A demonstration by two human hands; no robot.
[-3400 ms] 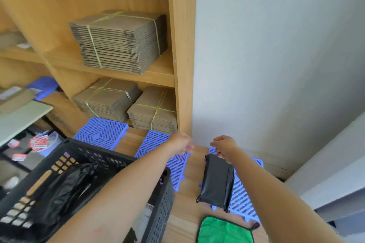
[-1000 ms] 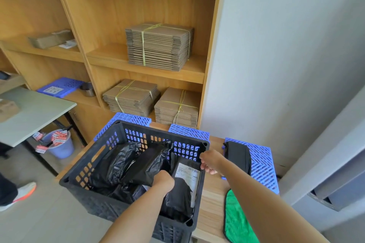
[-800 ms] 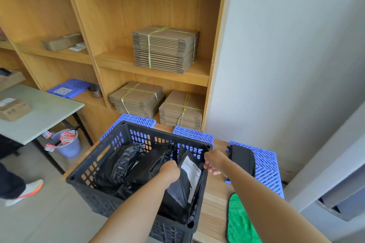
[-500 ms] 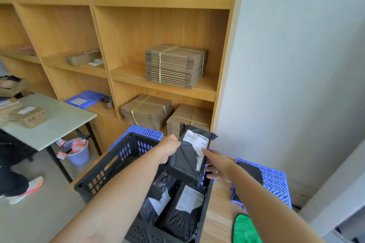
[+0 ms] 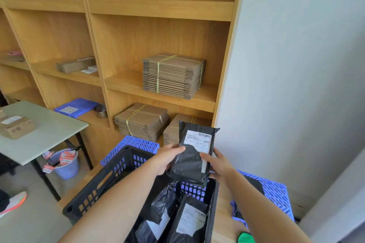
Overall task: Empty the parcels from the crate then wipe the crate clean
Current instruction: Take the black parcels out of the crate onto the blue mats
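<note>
A black plastic crate [image 5: 102, 183] stands on a wooden bench at the bottom centre, with several black parcels [image 5: 189, 221] lying inside. Both hands hold one black parcel with a white label [image 5: 192, 156] upright above the crate's far right corner. My left hand [image 5: 167, 158] grips its left edge and my right hand [image 5: 219, 163] grips its right edge. A parcel taken out earlier [image 5: 256, 185] lies on a blue plastic mat [image 5: 276, 193] to the right, mostly hidden by my right arm. A corner of a green cloth [image 5: 245, 237] shows at the bottom edge.
Wooden shelving [image 5: 158, 10] rises behind the bench, holding tied bundles of flat cardboard [image 5: 171, 75]. More blue mats [image 5: 136, 144] lie behind the crate. A pale table [image 5: 39, 132] with small boxes stands on the left, a lilac bin [image 5: 65, 163] beneath it. A white wall [image 5: 296, 65] closes the right side.
Both hands reached into the crate, took hold of a labelled black parcel and lifted it out above the crate's far right corner. The view has tilted upward.
</note>
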